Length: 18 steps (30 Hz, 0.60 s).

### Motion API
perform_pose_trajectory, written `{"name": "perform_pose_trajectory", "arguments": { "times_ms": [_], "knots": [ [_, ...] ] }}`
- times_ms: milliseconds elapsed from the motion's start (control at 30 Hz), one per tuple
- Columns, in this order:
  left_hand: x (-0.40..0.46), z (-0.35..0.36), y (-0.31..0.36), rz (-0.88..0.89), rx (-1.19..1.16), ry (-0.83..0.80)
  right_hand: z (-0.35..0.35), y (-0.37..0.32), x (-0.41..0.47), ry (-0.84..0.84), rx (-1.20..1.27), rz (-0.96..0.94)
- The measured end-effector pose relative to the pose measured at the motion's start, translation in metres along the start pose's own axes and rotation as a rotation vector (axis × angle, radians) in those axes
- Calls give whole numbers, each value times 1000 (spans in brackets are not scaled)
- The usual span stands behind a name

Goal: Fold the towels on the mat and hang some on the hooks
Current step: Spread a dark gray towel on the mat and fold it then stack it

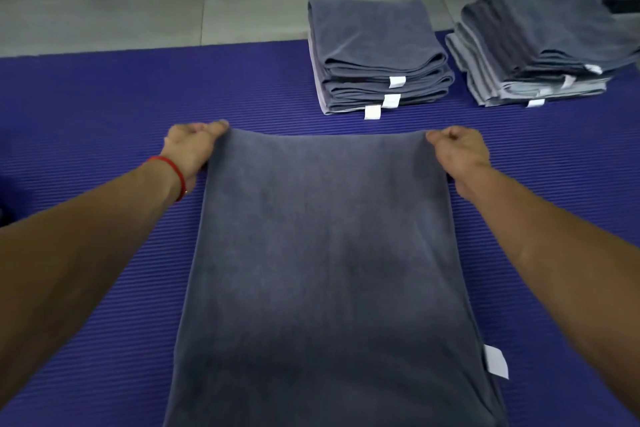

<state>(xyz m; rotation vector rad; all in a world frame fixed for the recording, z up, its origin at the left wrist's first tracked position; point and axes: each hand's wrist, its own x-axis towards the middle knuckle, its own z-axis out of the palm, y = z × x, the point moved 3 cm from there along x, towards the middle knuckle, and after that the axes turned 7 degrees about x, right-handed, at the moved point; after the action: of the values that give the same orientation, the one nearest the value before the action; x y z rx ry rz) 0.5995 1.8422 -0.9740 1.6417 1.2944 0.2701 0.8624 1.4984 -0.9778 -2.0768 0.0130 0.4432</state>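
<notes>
The mat (104,97) has the towel (329,253) spread flat, stacks (377,55) behind. The left hand (188,149) and right hand (457,149) each pinch a far corner. Uneven pulling could skew the fold, or a corner slips loose.

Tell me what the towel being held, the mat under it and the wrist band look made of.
Towel: soft matte grey cloth, probably microfibre or terry; short nap, limp drape. Mat: looks like foam or rubber, purple, finely ribbed, dull sheen. Wrist band: thin red cord or thread, hard to tell which.
</notes>
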Motion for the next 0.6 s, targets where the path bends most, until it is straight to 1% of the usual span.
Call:
{"name": "perform_pose_trajectory", "arguments": {
  "times_ms": [67, 133, 167, 267, 333, 467, 500, 533, 567, 600],
  "knots": [
    [1, -4, -1, -22, -121, -63, -5, 0, 4, -21, 61, -9],
    [5, -12, -7, 13, -87, -158, -14, 2, 10, -48, 104, -32],
    [7, -18, -10, 43, -39, -163, -18, 1, 13, -48, 103, -55],
    [15, -26, -14, 67, 14, -109, -23, 0, 23, -10, 68, -108],
    [17, -19, -13, 42, 50, -94, -18, 1, 28, 34, 35, -114],
    [24, -9, -12, -41, 87, -11, -1, 5, 31, 116, -80, -144],
    [21, -9, -7, -41, 165, 26, 2, 2, 27, 114, -132, -182],
    [14, -11, -3, -16, 293, 89, 4, -2, 19, 109, -240, -251],
    [3, -12, 3, 67, 443, 171, 8, -6, 9, 122, -403, -364],
    [-9, -10, 7, 230, 586, 248, 14, -9, -3, 126, -585, -502]
  ]
}}
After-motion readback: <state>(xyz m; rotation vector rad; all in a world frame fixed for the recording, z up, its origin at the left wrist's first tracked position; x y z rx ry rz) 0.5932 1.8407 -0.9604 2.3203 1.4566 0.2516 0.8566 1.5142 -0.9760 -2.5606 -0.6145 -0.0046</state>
